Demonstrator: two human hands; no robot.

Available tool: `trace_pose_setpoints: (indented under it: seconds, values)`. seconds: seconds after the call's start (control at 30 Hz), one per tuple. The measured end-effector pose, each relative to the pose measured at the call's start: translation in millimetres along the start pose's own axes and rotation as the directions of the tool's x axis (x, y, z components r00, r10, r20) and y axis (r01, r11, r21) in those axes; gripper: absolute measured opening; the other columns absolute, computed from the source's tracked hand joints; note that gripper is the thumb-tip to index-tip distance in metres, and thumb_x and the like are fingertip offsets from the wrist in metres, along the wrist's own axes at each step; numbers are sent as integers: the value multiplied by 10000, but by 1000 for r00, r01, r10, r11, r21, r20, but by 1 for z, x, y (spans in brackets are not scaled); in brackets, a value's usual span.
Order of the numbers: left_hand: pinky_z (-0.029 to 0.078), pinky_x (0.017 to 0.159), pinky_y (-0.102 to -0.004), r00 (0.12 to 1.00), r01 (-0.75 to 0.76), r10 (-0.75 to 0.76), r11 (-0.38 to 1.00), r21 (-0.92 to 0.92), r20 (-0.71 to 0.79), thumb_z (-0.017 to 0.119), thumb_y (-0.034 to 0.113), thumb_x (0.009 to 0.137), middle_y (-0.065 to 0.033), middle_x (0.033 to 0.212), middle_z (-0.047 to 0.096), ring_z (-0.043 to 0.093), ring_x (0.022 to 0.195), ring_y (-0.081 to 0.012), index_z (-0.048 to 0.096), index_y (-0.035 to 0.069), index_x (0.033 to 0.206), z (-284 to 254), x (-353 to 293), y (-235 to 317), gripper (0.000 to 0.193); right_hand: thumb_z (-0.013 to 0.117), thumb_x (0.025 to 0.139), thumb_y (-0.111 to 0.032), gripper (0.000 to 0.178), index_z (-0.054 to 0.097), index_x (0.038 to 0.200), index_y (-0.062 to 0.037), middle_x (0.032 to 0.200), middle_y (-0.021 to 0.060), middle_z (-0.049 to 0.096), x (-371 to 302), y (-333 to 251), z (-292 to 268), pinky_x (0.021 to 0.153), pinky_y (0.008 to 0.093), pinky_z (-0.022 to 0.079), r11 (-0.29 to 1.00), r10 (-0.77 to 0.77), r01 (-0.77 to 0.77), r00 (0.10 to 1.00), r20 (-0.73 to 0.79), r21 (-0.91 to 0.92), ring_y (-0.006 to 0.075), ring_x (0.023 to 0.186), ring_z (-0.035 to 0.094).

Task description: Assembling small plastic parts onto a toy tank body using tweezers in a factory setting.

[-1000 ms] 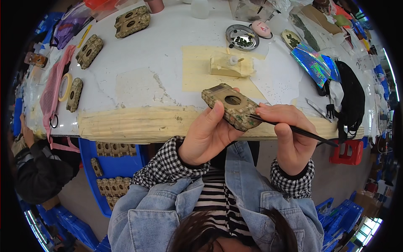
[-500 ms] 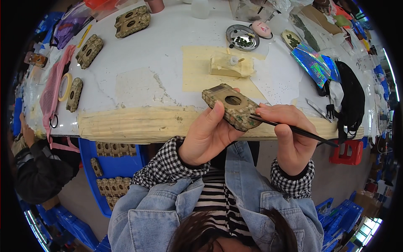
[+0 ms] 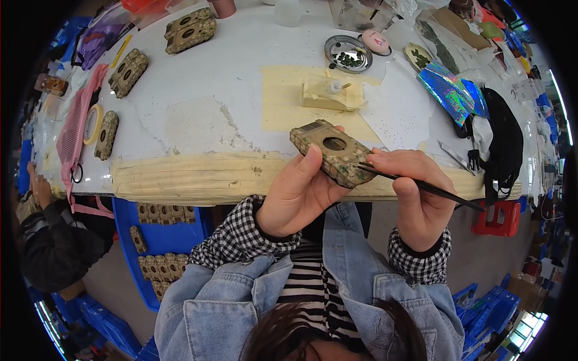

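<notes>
My left hand point(image 3: 298, 195) is closed around a camouflage-patterned model tank hull point(image 3: 349, 161), thumb on its near side. The hull is tilted above the table's front edge and has a round opening in its top. In my right hand point(image 3: 418, 195) is a pair of black tweezers point(image 3: 436, 191), gripped between thumb and fingers. The tweezers' tips touch or hover just over the hull's right end, and whether they pinch anything is too small to tell. Behind the hull stands a masking-tape-covered block point(image 3: 331, 99) with a small translucent cup on it.
A round metal dish point(image 3: 333, 54) holds small dark green pieces. More hulls point(image 3: 191, 30) lie at the far left, others in a blue tray point(image 3: 156, 240) below the table. Metal tweezers point(image 3: 454, 155) and a black face mask point(image 3: 506, 132) are at right. A co-worker's arm point(image 3: 60, 234) shows at left.
My hands, the hull and the tweezers look practically still. At the far left, the co-worker's hands have shifted slightly.
</notes>
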State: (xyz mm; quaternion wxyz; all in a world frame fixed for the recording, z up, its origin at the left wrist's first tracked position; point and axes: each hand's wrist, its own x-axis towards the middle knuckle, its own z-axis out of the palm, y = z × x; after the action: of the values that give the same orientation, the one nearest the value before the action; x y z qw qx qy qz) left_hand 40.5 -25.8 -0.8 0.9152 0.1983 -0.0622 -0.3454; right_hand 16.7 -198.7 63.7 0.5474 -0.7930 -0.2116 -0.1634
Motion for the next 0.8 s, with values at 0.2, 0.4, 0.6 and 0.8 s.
trace_pose_setpoints:
  seconds: [0.2,0.4,0.6,0.8]
  values:
    - [372,1032,-343,1000,10,-10,1000,0,6,325,423,953,-122,1350,371,397,1241,-199,183,77,1393,-2,0,0,578,595,834,-90,168,642,934,36,879,129,656,0,0,0,846,379,487,1000,-2,2,1000,-2,5,231,817,614]
    - [375,1030,-341,1000,2,-2,1000,6,-8,318,425,954,-120,1350,370,398,1240,-198,180,75,1394,1,0,0,578,597,832,-90,171,642,936,38,875,131,654,0,0,0,846,373,484,1000,3,-3,1000,-4,6,229,815,613]
    - [387,1023,-334,1000,5,-5,1000,7,-3,313,426,955,-113,1351,369,407,1234,-195,186,81,1394,-2,0,0,573,591,842,-105,181,641,939,39,888,131,653,0,-1,0,866,374,473,999,21,-21,1000,-4,28,224,833,611]
    - [408,1014,-338,1000,14,-14,999,-41,-12,299,428,956,-107,1348,372,416,1227,-214,194,77,1390,3,-1,3,568,513,909,-172,277,587,1009,76,873,153,645,-7,2,6,830,345,477,968,86,-45,984,-156,247,204,841,612]
